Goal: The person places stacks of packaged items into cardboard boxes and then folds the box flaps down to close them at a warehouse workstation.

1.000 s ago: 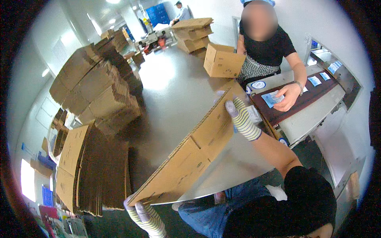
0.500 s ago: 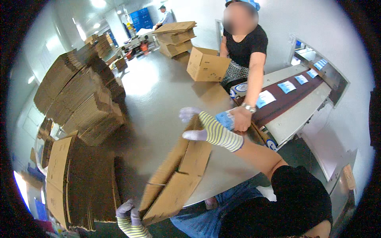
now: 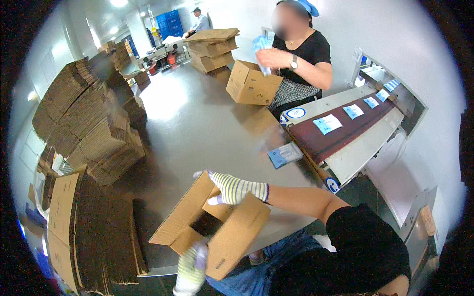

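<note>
Opened brown carton (image 3: 238, 237) at the near edge of the grey table (image 3: 197, 128), far side clamped between the gloved right hand's (image 3: 232, 190) thumb and fingers, blurred left hand (image 3: 192, 266) at its near side, grip not discernible, stacked flat cartons (image 3: 103, 227) leftward.

Over by the white wall (image 3: 380, 29), a dark red conveyor belt (image 3: 323, 146) carries a row of blue-and-white packets (image 3: 353, 111). Beside it, a co-worker (image 3: 315, 49) in a blue cap holds a light blue bundle (image 3: 261, 49) near a brown carton (image 3: 253, 85); another person (image 3: 201, 22) is far back.
</note>
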The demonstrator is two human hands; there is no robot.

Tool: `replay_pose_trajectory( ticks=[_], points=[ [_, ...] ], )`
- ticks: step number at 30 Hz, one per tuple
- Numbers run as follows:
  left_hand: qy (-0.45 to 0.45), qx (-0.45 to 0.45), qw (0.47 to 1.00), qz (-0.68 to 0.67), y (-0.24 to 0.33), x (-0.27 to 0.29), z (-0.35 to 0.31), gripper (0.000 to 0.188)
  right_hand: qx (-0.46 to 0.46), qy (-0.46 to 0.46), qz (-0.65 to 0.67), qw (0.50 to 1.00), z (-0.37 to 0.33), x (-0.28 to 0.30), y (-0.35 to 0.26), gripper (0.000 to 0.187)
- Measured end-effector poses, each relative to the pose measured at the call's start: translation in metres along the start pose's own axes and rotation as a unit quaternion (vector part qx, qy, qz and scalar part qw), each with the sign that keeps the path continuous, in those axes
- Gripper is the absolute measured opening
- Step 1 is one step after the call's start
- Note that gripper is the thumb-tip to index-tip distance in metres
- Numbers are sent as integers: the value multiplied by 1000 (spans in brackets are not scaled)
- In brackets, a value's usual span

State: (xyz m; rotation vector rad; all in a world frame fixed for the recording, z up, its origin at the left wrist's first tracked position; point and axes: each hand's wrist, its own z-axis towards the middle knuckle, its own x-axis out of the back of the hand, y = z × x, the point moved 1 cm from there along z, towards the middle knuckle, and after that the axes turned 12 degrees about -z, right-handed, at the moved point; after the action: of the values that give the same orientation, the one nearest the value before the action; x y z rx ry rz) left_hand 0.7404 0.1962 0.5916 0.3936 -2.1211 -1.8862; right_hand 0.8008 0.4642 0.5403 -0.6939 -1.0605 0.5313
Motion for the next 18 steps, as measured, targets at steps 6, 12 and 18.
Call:
replay_pose_trajectory(
  ticks=[6, 12, 18],
  points=[
    [82, -282, 737, 609, -1, -14, 31, 44, -60, -106, 104, 987, 0, 12, 9, 53],
    [-38, -212, 852, 476, 0, -14, 37, 33, -137, -115, 87, 980, -2, 16, -17, 50],
    [225, -328, 827, 398, -6, 11, -2, 16, -119, 71, 254, 957, -45, 32, 9, 54]
  ],
)
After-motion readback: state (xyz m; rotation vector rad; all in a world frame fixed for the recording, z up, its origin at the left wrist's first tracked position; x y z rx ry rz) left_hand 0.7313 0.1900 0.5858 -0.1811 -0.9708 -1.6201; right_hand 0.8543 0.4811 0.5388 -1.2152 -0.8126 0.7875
